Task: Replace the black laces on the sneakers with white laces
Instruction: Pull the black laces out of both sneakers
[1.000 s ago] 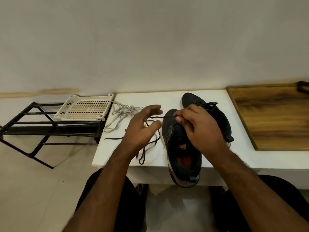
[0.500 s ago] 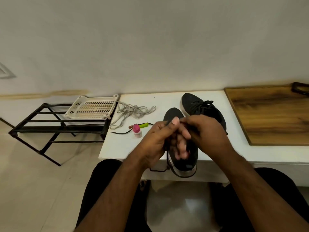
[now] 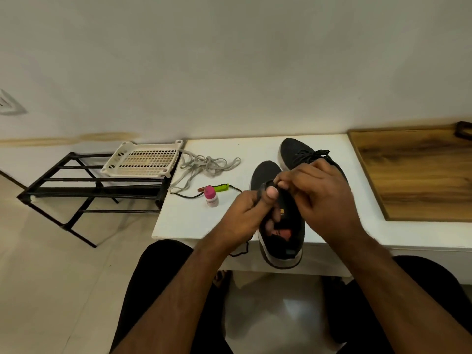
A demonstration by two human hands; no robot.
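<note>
Two black sneakers stand on the white table (image 3: 184, 221). The near sneaker (image 3: 281, 241) points away from me, its heel over the front edge. The far sneaker (image 3: 296, 152) behind it keeps its black lace tied. My left hand (image 3: 245, 213) grips the near sneaker's left side and pinches a black lace (image 3: 237, 252) that trails off the table edge. My right hand (image 3: 321, 198) pinches the same lace over the sneaker's eyelets. White laces (image 3: 204, 166) lie bundled at the table's back left.
A small bottle with a pink cap (image 3: 211, 196) and a green lighter (image 3: 221, 187) lie left of the sneakers. A black metal rack (image 3: 84, 190) with a white perforated tray (image 3: 143, 159) stands left of the table. A wooden board (image 3: 416, 172) lies at right.
My left hand came back from the table's left to the near sneaker and closed on the lace. The loose black lace was drawn in, uncovering the bottle and lighter. The view shifted slightly.
</note>
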